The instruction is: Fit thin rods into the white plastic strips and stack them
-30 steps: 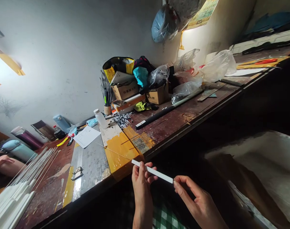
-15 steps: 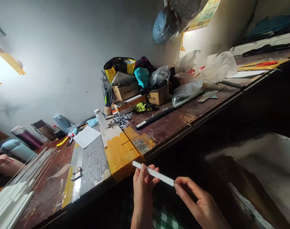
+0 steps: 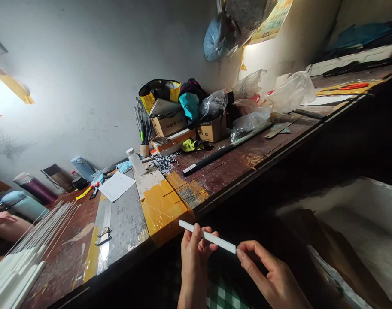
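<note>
Both hands hold a short white stick [image 3: 215, 238] level in front of the bench edge, over my lap. My left hand [image 3: 193, 257] pinches it near its left end, thumb in front and fingers behind. My right hand [image 3: 266, 274] grips the stick's right tip between thumb and forefinger. A very thin rod or wire [image 3: 157, 209] runs from the stick's left end back over the yellow-taped patch [image 3: 160, 201] of the worn wooden workbench [image 3: 234, 161].
A metal ruler plate [image 3: 118, 223] and a bundle of thin white rods [image 3: 31, 240] lie at the left. Bottle [image 3: 136, 161], paper sheet [image 3: 116, 186], black tube [image 3: 211, 156], cardboard boxes [image 3: 170, 122] and plastic bags [image 3: 279, 94] crowd the back. Another person's arm [image 3: 4, 223] shows at far left.
Both hands and the white stick have shifted slightly lower and a touch right in the view; the grip is unchanged.
</note>
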The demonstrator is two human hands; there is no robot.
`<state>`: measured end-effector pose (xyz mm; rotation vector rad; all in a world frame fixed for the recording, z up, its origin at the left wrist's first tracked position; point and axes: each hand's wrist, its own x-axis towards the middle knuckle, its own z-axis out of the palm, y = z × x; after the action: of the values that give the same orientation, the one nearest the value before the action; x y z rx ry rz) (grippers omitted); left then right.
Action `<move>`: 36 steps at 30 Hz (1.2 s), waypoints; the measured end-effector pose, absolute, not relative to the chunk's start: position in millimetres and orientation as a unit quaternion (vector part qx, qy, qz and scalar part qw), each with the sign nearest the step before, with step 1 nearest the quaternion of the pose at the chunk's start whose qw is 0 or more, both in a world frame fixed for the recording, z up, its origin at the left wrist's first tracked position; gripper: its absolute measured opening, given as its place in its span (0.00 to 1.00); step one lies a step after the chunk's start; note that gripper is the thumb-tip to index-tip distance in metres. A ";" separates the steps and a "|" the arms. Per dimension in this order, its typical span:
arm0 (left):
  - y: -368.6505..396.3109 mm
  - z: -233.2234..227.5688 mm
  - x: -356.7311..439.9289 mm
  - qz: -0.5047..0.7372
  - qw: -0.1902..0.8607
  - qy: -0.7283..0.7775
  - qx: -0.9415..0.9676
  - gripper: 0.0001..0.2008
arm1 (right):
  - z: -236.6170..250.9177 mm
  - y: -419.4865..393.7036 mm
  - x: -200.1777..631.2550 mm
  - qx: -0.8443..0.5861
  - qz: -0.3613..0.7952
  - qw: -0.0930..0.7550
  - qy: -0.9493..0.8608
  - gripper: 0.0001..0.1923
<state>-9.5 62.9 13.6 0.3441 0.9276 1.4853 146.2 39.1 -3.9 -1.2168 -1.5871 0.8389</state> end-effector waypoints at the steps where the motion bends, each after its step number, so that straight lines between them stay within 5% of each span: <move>1: 62.3 14.1 -9.1 0.646 0.628 0.407 0.150 0.11 | -4.5 39.5 145.6 -0.494 0.340 0.468 -0.649 0.12; 9: 58.4 17.6 -13.1 0.648 0.640 0.384 0.152 0.05 | -7.1 42.4 142.2 -0.501 0.323 0.468 -0.652 0.13; 36: 59.5 8.2 -15.7 0.668 0.611 0.396 0.155 0.10 | -4.5 41.3 131.5 -0.479 0.353 0.446 -0.668 0.14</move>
<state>-15.7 59.5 8.2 0.3573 0.9137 1.5418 131.5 41.3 -4.5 -1.1864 -1.6556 0.8739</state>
